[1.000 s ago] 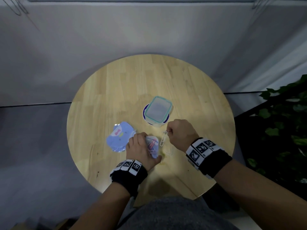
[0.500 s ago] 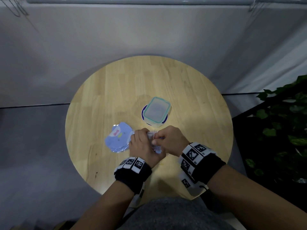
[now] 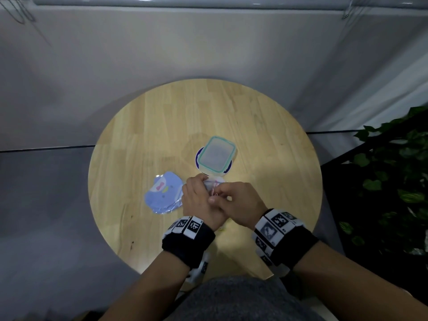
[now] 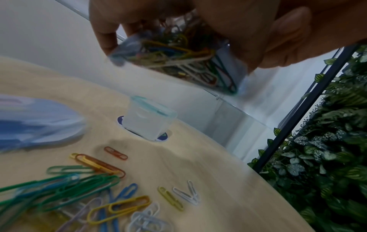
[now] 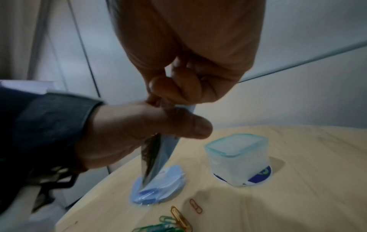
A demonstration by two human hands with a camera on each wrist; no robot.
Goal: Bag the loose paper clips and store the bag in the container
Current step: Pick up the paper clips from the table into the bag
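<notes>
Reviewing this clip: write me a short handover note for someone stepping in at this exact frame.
Left hand: grips the small clear bag, part-filled with coloured clips, above the table.
Right hand: pinches at the bag's top edge; whether it holds a clip is hidden.
Container: stands on a round blue-and-white sticker beyond the hands, lid on.
Stack of spare blue bags: lies to the left.
Done: many clips bagged.
Left: a pile of loose paper clips lies on the table; bag these, close the bag, open the container, store the bag.

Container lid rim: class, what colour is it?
Teal-green on the container, clearest in the right wrist view.
</notes>
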